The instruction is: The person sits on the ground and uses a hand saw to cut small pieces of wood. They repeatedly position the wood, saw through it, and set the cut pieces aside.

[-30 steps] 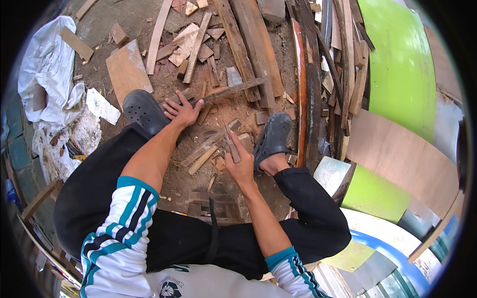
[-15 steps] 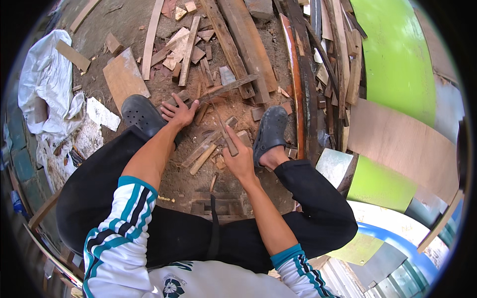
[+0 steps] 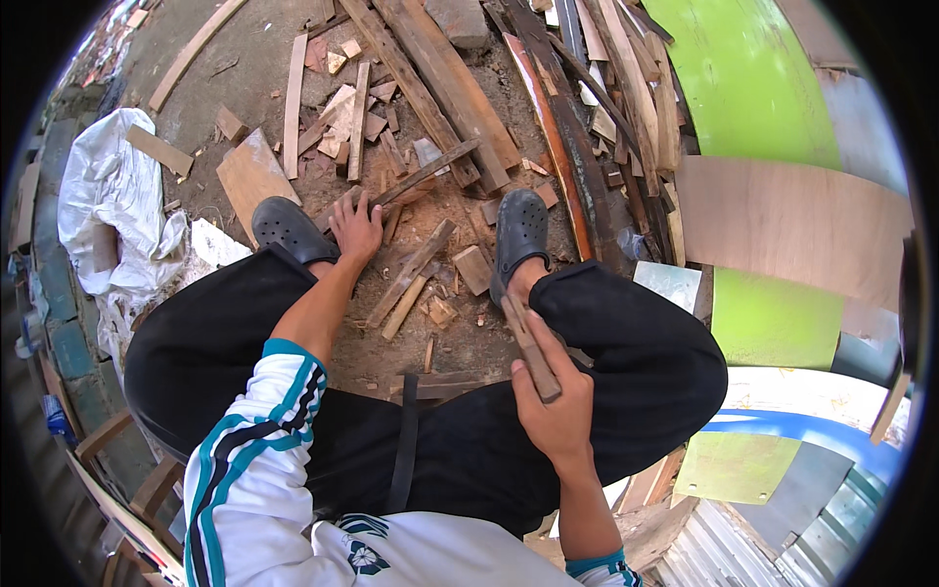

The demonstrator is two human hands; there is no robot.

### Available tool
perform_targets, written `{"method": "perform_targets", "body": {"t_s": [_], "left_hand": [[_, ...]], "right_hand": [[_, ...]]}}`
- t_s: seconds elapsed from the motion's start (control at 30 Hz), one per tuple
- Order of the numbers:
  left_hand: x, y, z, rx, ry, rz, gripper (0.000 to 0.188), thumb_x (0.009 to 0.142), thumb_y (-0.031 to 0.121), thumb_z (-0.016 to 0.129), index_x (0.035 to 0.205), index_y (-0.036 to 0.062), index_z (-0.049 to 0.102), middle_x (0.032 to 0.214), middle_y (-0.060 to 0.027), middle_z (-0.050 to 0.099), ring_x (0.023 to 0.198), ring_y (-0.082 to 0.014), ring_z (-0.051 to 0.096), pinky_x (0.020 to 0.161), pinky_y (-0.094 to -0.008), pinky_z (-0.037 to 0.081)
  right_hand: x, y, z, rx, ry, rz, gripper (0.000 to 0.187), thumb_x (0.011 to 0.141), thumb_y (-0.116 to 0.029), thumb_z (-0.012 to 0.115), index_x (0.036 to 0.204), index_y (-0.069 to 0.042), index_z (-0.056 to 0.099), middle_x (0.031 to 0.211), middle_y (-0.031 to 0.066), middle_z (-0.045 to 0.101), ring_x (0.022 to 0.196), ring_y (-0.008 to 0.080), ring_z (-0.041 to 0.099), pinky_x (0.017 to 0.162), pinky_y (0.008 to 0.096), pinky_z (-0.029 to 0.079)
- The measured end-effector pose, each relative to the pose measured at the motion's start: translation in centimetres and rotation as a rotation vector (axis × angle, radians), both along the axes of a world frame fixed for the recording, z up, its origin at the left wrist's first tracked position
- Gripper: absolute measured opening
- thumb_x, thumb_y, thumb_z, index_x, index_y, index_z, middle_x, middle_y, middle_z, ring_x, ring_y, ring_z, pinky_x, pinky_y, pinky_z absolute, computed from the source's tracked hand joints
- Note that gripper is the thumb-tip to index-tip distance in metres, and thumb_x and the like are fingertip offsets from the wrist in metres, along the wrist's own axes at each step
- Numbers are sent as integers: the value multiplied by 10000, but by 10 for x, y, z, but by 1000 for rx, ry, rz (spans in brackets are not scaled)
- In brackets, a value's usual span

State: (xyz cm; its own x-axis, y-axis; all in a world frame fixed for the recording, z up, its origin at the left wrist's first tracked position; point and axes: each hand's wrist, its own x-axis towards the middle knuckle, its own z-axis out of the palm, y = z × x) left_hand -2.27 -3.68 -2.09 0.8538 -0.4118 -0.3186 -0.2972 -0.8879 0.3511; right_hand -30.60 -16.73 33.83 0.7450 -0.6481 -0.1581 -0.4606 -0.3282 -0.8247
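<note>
My left hand (image 3: 356,230) lies over the near end of a narrow wooden strip (image 3: 428,170), with its fingers across the wood. The strip slants up to the right and its far end reaches the planks. In my right hand (image 3: 559,411), raised over my right thigh, is a wooden-handled tool (image 3: 533,354). Its handle points toward me, and the far end is hard to make out against my right clog (image 3: 520,235). Between my feet, several short wood offcuts (image 3: 413,274) lie on the dirt, the nearest ones just below the strip.
Long planks (image 3: 450,78) lie ahead, beside a pile of narrow boards (image 3: 626,98). Green panels (image 3: 758,88) and a brown sheet (image 3: 782,220) stretch along the right. A white sack (image 3: 112,186) lies at the left, near a flat board (image 3: 256,181) and my left clog (image 3: 291,230).
My right hand has pulled back toward me and to the right, taking the tool away from the strip. My left hand remains at the strip, its fingers closer together. The view has shifted slightly.
</note>
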Motion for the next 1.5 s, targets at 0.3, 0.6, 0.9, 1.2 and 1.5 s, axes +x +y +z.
{"method": "perform_targets", "body": {"t_s": [0.3,0.6,0.9,1.2,1.5], "left_hand": [[27,-51,17,-101,143,-234,513,944,348,608,1362,55,560,1319,-238,594,1217,-405,556,1025,-474,446],[28,-41,35,-129,132,-280,500,900,361,673,1242,5,594,1165,-246,663,1097,-416,621,930,-473,489],[28,-30,34,-116,39,-276,639,871,457,696,1359,80,528,1072,-241,645,1094,-394,603,950,-443,479],[19,-40,52,-50,218,-350,632,930,445,625,1451,117,484,1313,-172,547,1280,-385,463,1058,-488,411],[2,0,3,5,37,-365,585,1007,398,515,1518,142,387,1595,-191,300,1483,-394,245,1173,-476,301]], "right_hand": [[-2,0,-4,162,-88,-120,503,898,-3,618,1392,33,525,1213,258,670,1141,263,663,926,314,514],[10,8,3,349,-143,-168,510,904,-11,618,1398,48,509,1226,255,659,1125,250,659,926,313,511],[8,12,-4,284,-134,-152,520,903,-30,632,1408,7,515,1185,255,681,1092,266,688,890,318,534],[16,14,-7,269,16,-132,519,912,-75,633,1414,-18,517,1168,259,683,1076,301,696,874,339,540],[27,26,-20,215,75,-8,500,909,-89,648,1388,-1,536,1090,272,696,1017,324,712,829,344,552]]}}
